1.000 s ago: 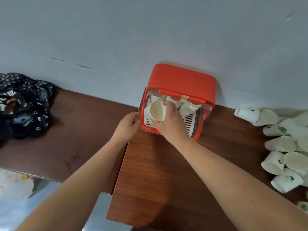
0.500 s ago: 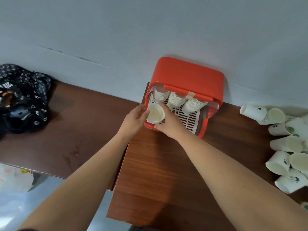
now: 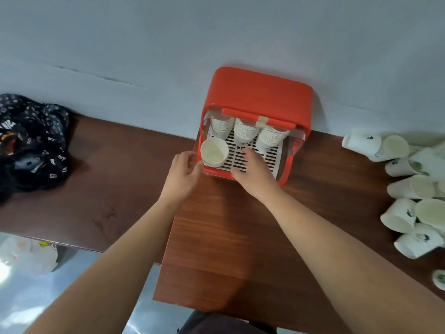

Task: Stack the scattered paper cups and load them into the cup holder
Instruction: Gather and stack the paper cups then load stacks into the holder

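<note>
One cup (image 3: pixel 213 153) sits mouth towards us in the holder (image 3: pixel 262 92), between our hands; left hand (image 3: pixel 184 171) loosely curled beside it, right hand (image 3: pixel 254 175) relaxed on the grille (image 3: pixel 272 155), neither gripping. Light, crushable paper, we reckon: pinch gently near the rim.

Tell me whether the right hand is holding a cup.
No, the right hand rests empty on the grille, apart from the single upright cup.
</note>
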